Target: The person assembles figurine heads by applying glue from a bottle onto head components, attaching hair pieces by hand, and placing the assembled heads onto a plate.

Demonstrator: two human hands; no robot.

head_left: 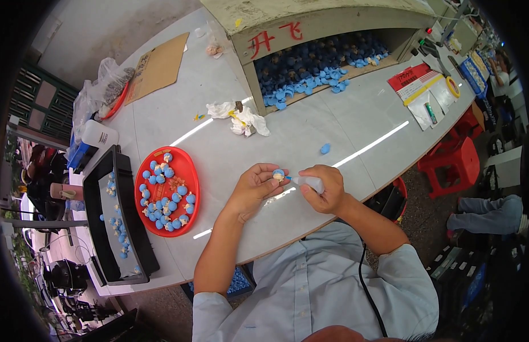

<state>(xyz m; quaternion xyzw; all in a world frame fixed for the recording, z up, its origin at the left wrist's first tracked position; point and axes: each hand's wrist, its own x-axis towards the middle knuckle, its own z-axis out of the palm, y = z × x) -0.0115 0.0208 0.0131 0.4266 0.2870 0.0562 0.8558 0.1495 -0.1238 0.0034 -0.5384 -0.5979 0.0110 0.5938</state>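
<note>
My left hand [253,188] holds a small blue and white figurine [279,174] pinched between its fingertips over the white table [230,154]. My right hand [327,188] grips a small white squeeze bottle [309,182] whose tip points at the figurine. A red oval tray [191,182] with several blue figurines lies left of my left hand. One loose blue piece [325,149] sits on the table beyond my hands.
A black tray [99,199] with several figurines stands at the far left. A box-shaped tunnel [310,34] full of blue pieces is at the back. Crumpled white tissue [244,119], a cardboard sheet [159,65], red stools [455,162] and papers [424,85] are around.
</note>
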